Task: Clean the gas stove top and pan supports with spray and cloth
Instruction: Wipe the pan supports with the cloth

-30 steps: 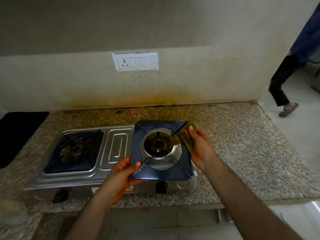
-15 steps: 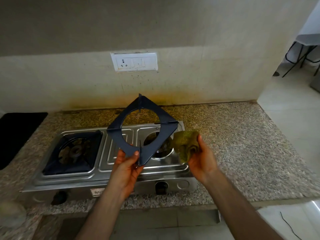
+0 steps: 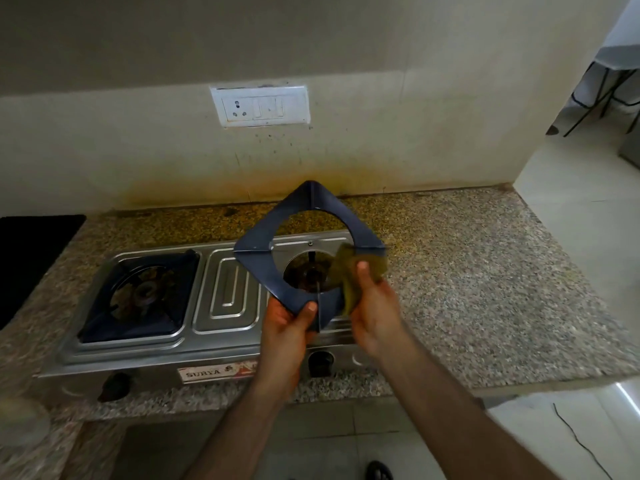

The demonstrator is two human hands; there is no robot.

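Fingers of the left hand [image 3: 285, 323] are curling round the near corner of the dark pan support [image 3: 308, 251], with the thumb pressing on its top face, so this hand is gripping it firmly. One second ago the support was sitting flat on the right burner [image 3: 309, 276]; now it is being held up and tilted, turned like a diamond, with the bare burner showing through its round hole. The right hand [image 3: 372, 306] is pinching the green cloth [image 3: 353, 271] between thumb and fingers, and the cloth, which was apart from the support half a second ago, is now lying against its right arm. I think this means the wiping of this support is just beginning. The second pan support [image 3: 138, 296] is resting in its place on the left side of the stove top [image 3: 227, 289], and I am not seeing any spray bottle on the granite counter [image 3: 485, 278].
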